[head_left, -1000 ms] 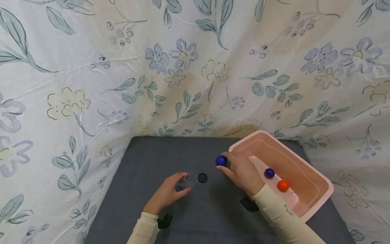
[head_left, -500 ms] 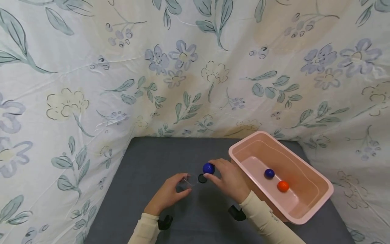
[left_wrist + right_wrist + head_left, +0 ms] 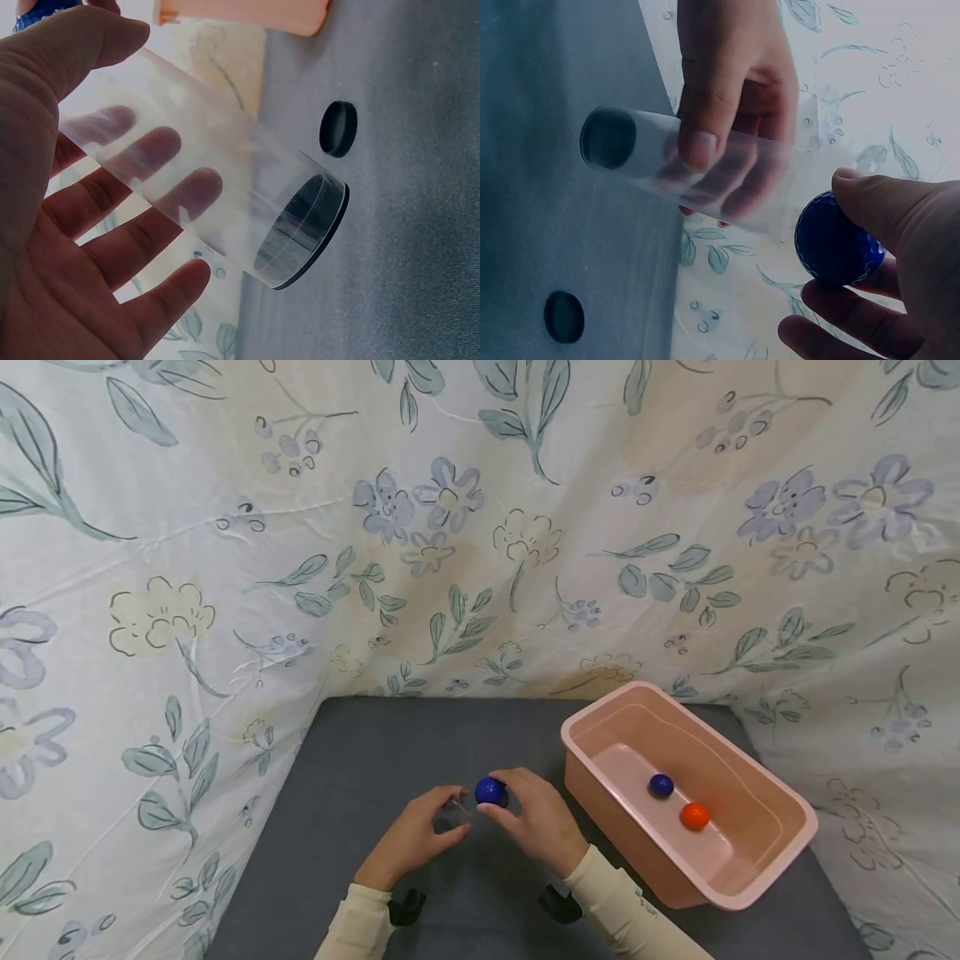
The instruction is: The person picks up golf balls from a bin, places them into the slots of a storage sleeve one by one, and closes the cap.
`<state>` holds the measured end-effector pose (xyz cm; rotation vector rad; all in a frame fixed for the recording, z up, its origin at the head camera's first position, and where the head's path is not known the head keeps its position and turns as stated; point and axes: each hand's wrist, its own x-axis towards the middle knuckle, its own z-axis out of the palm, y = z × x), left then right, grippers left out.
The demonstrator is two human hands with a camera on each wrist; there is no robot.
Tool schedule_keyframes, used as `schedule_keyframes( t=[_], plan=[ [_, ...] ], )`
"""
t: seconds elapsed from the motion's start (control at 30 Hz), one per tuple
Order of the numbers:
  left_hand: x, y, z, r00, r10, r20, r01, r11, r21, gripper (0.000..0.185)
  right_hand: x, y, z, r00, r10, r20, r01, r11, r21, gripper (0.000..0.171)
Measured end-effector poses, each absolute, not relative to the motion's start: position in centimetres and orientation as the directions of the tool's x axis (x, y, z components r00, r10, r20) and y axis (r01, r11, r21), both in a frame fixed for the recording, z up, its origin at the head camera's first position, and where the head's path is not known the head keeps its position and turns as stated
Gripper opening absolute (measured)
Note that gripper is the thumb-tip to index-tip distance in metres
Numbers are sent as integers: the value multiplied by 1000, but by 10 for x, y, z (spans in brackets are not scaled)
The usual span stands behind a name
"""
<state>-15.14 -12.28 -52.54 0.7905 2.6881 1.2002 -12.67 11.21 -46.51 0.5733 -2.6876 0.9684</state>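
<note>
My left hand point(image 3: 453, 811) grips a clear plastic tube point(image 3: 459, 808) that stands tilted on the grey table point(image 3: 360, 752). The tube point(image 3: 225, 187) has a black cap on its lower end, and my fingers show through its wall. My right hand point(image 3: 501, 793) pinches a dark blue ball point(image 3: 489, 790) between thumb and fingers, right at the tube's upper end. In the right wrist view the blue ball point(image 3: 836, 240) sits just beside the open mouth of the tube point(image 3: 705, 172). A loose black cap point(image 3: 338, 128) lies on the table close by.
A pink plastic tub point(image 3: 622, 827) stands at the right, holding a second blue ball point(image 3: 661, 786) and an orange ball point(image 3: 694, 815). Floral cloth point(image 3: 450, 527) hangs behind and beside the table.
My right hand has carried the blue ball leftward from the tub's edge to the top of the tube. The left hand has kept its hold on the tube.
</note>
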Motion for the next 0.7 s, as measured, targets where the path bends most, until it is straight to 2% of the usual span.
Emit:
schedule_keyframes(
  t=[0.4,0.7],
  plan=[
    [-147,-127,-525,-847,503,172,466,547,695,44,-120,97,-475,-909,-271,316,-413,684,-601,43],
    [-145,-129,-522,-841,515,165,465,533,707,40,-116,90,-476,-913,-284,294,-409,658,-632,44]
  ],
)
